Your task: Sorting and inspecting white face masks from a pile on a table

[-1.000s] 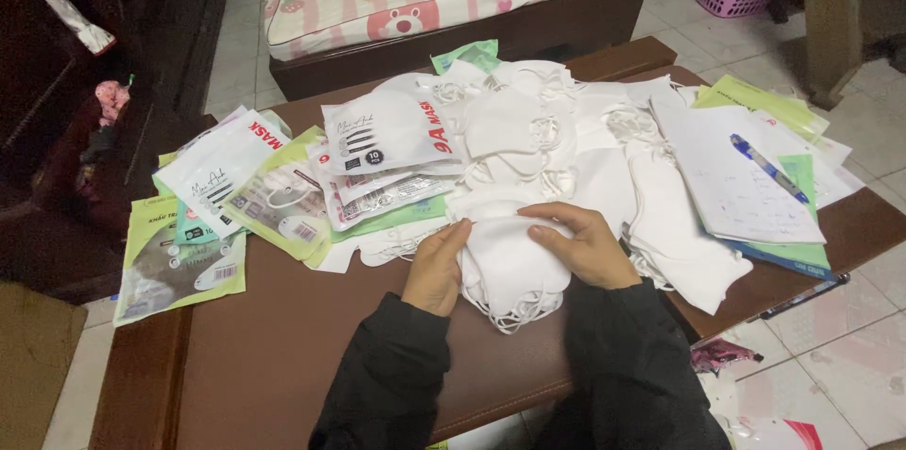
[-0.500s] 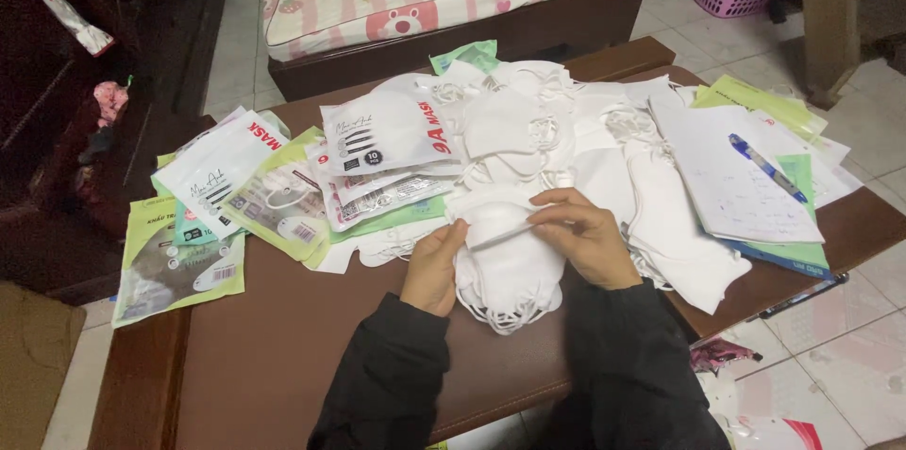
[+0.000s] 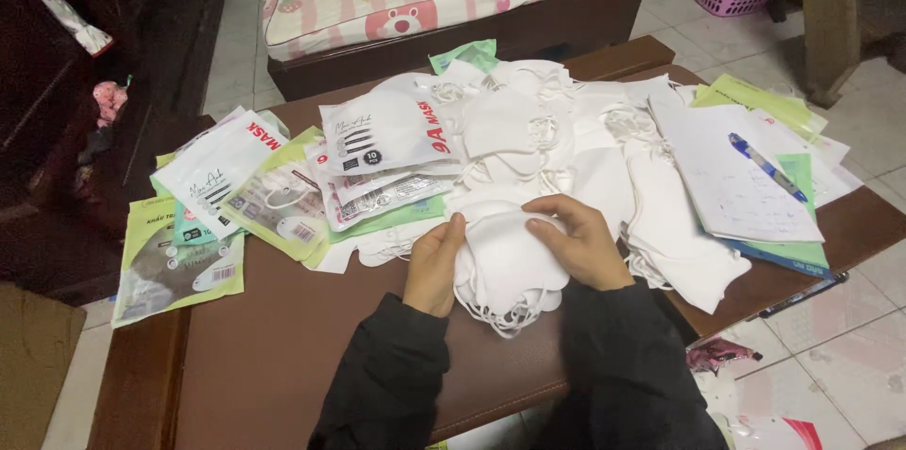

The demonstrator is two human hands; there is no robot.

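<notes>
Both hands, left hand [image 3: 436, 261] and right hand [image 3: 578, 244], wrapped in a closed grip around a small stack of soft white cloth face masks [image 3: 505, 266], low on the dark brown wooden surface [image 3: 274, 356], near its front edge. Just behind the stack, a big loose heap of more white masks [image 3: 557, 139]. To the left, flat white and green mask packets [image 3: 283, 186]; to the right, a white sheet of paper [image 3: 727, 176] with a blue pen [image 3: 766, 167] on top.

Two hands [image 3: 434, 266], one pen [image 3: 766, 167]
</notes>
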